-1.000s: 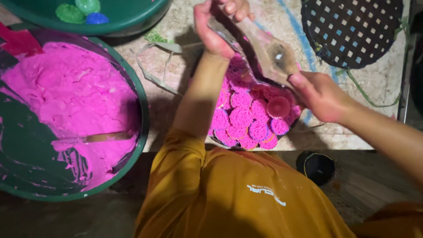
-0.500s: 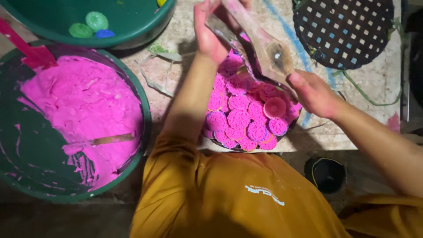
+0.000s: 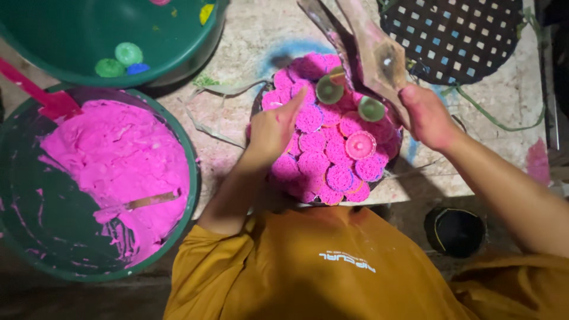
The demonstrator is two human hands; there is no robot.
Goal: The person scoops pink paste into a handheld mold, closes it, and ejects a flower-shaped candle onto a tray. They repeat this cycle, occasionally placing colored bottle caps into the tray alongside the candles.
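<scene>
The left hand (image 3: 274, 131) rests on the near left of a round tray (image 3: 379, 175) heaped with pink ridged cakes (image 3: 326, 159), its fingers curled loosely, pressing one cake, it seems. The right hand (image 3: 428, 116) is clenched around a wooden press (image 3: 374, 52) slanting over the heap's far right. Left of the tray sits a green tub (image 3: 191, 172) of pink dough (image 3: 112, 163).

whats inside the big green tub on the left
Inside the big green plastic tub: a mass of bright pink paste, with a brown stick lying in it. The tub's bottom under the paste is hidden.
</scene>
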